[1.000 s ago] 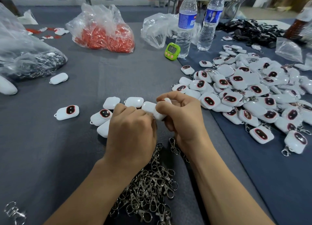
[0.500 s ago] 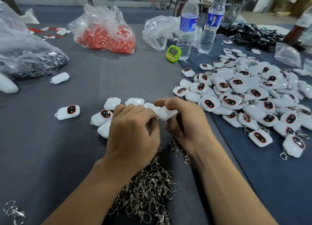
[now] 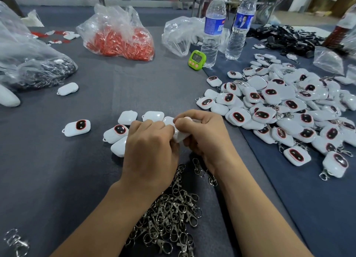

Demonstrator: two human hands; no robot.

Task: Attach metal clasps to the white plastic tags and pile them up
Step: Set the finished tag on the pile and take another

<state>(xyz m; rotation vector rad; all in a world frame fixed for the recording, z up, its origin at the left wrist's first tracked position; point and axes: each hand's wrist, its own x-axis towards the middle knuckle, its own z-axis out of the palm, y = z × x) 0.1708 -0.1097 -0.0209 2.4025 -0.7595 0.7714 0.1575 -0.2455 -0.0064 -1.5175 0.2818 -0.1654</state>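
My left hand (image 3: 150, 150) and my right hand (image 3: 204, 137) meet at the table's centre, both curled round one white plastic tag (image 3: 182, 135). Whatever my left fingers hold against it is hidden. Several loose tags (image 3: 115, 132) lie just left of and behind my hands, one (image 3: 77, 128) further left. A heap of metal clasps (image 3: 171, 216) lies under my wrists. A big pile of tags with clasps (image 3: 285, 110) spreads out on the right.
A bag of red parts (image 3: 119, 35), a clear bag (image 3: 181, 35), two water bottles (image 3: 212, 29) and a green timer (image 3: 196, 60) stand at the back. A bag of dark parts (image 3: 34, 69) sits far left. One stray clasp (image 3: 15, 241) lies at bottom left.
The tag between my hands has turned and dipped slightly, and my fingers have closed tighter round it. The view has shifted a little. Nothing else has moved.
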